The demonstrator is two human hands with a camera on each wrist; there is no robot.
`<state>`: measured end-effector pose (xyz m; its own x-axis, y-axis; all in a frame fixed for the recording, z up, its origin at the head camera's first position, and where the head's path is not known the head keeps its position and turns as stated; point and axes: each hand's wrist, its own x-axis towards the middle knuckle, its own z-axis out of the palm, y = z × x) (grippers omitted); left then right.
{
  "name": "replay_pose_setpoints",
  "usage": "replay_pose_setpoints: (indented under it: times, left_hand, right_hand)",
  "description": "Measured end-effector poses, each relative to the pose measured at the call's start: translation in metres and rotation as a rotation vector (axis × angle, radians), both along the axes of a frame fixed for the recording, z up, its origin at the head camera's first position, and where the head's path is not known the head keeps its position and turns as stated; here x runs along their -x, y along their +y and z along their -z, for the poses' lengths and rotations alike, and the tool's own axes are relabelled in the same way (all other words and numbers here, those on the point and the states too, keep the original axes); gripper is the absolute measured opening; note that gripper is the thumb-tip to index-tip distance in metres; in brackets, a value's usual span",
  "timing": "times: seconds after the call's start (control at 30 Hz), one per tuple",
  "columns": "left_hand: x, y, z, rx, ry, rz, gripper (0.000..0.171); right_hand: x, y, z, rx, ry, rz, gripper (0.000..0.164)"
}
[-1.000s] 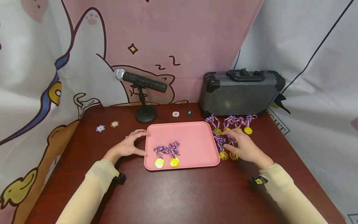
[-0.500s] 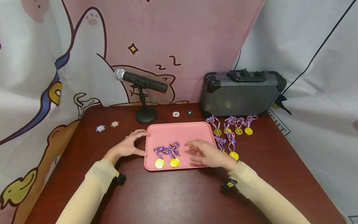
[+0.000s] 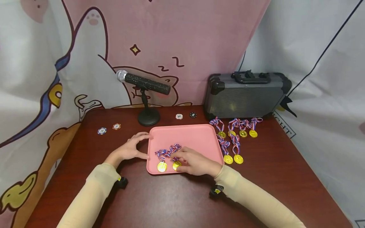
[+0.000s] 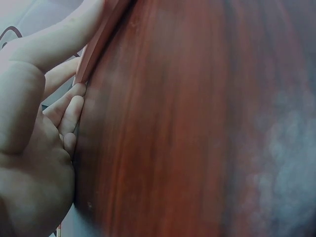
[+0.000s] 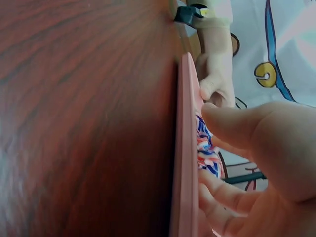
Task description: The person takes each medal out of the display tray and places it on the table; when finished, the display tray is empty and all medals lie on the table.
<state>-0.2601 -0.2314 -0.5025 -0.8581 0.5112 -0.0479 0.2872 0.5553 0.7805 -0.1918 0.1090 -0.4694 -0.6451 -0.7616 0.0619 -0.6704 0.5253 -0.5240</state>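
Note:
On the pink tray (image 3: 196, 136) lie two gold medals with red, white and blue ribbons: a left medal (image 3: 162, 167) and a right medal (image 3: 176, 165). My right hand (image 3: 196, 162) is over the right medal, its fingers at the ribbon (image 5: 206, 143) and partly covering it. Its thumb stands apart from the fingers in the right wrist view. My left hand (image 3: 129, 147) touches the tray's left edge, thumb and fingers spread along it. In the left wrist view, fingers (image 4: 71, 113) lie against the tray rim (image 4: 96, 49).
Right of the tray, several ribboned medals (image 3: 238, 159) lie in two rows. A grey case (image 3: 248, 98) stands behind them. At the back are a microphone (image 3: 146, 83) on its stand, a white chip (image 3: 179, 116) and a black chip (image 3: 193, 114); two more chips (image 3: 116, 126) lie left.
My right hand has moved left from the medals beside the tray, across the tray, to the right medal on it. The left hand and tray have stayed in place.

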Motion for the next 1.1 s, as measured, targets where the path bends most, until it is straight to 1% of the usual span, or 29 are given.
replay_pose_setpoints:
  times: [0.1, 0.2, 0.33, 0.43, 0.67, 0.77, 0.87, 1.0, 1.1]
  left_hand:
    - [0.0, 0.0, 0.0, -0.003, -0.003, -0.003, 0.085]
    - [0.0, 0.001, 0.0, 0.003, 0.003, 0.0, 0.085]
    - [-0.001, 0.001, -0.001, 0.006, 0.012, 0.006, 0.085]
    - [-0.001, 0.001, -0.001, 0.001, 0.015, 0.007, 0.086]
    - [-0.001, 0.0, -0.001, 0.0, 0.013, 0.01, 0.084]
    - [-0.001, 0.0, -0.002, 0.004, 0.017, 0.011, 0.084]
    - [0.0, 0.0, -0.001, 0.007, 0.016, 0.007, 0.085]
    - [0.0, 0.0, 0.0, -0.003, 0.007, 0.009, 0.085]
    - [0.0, 0.0, -0.001, -0.011, 0.005, 0.012, 0.084]
  right_hand:
    - [-0.001, -0.005, 0.002, -0.034, 0.055, 0.008, 0.036]
    - [-0.002, -0.009, 0.004, -0.067, 0.083, 0.026, 0.029]
    - [-0.002, -0.009, 0.004, -0.082, 0.081, 0.04, 0.019]
    - [-0.003, -0.009, 0.003, -0.072, 0.073, 0.036, 0.017]
    - [-0.001, -0.008, 0.0, -0.02, 0.012, 0.005, 0.014]
    - [0.0, -0.007, 0.001, 0.015, -0.028, 0.004, 0.01]
    - [0.001, -0.003, 0.003, 0.06, -0.09, 0.019, 0.01]
    - [0.003, 0.006, 0.002, 0.105, -0.161, 0.036, 0.018]
    - [0.007, 0.017, -0.003, 0.14, -0.181, 0.058, 0.027]
